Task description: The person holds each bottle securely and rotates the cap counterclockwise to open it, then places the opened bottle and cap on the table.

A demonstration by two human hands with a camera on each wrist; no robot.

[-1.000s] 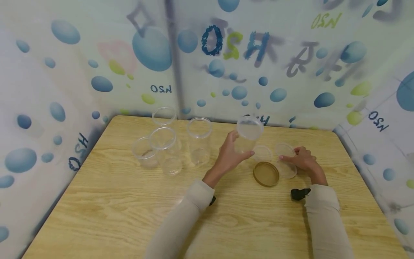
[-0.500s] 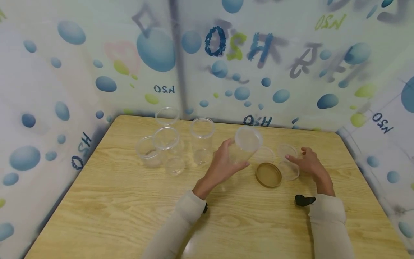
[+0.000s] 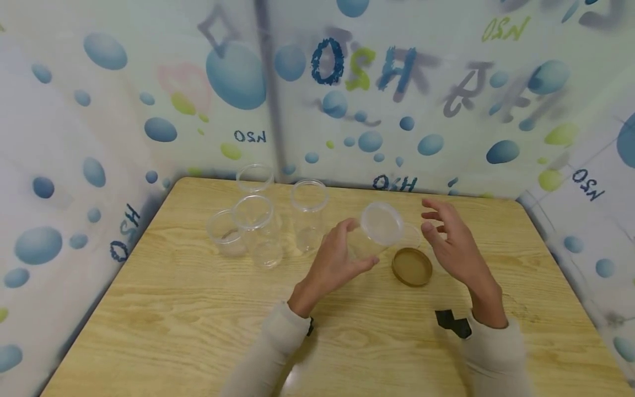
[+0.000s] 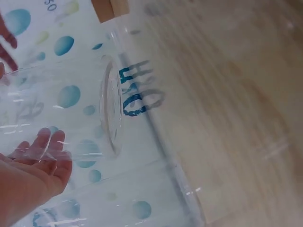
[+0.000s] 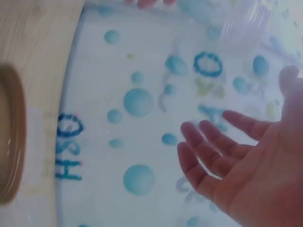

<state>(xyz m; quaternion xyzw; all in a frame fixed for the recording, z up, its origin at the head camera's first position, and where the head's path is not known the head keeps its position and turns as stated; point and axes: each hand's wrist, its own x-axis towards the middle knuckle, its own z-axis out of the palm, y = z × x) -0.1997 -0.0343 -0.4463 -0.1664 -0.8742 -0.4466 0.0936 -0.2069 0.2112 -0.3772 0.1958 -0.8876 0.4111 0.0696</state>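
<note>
My left hand (image 3: 333,259) grips a clear plastic jar (image 3: 364,242) around its side, above the table and tilted to the right. A milky round end of the jar faces up; whether a lid covers it I cannot tell. In the left wrist view, the fingers curve against the wall of the jar (image 4: 61,104). My right hand (image 3: 458,248) is raised to the right of the jar, apart from it. Loosely bent and spread, the fingers of the right hand (image 5: 251,170) hold nothing. Below lies a round gold-brown lid (image 3: 412,267), with a clear lid (image 3: 410,236) behind it, partly hidden.
Several clear open jars stand at the back left, among them a tall jar (image 3: 309,215), another tall jar (image 3: 255,231) and a shorter jar (image 3: 225,237). The wooden table (image 3: 198,331) meets a printed curtain (image 3: 367,110) at its back.
The right hand has left the clear lids on the right and risen leftward toward the jar; it now blocks those lids from view. The left hand has lowered the jar slightly and tilted it more.
</note>
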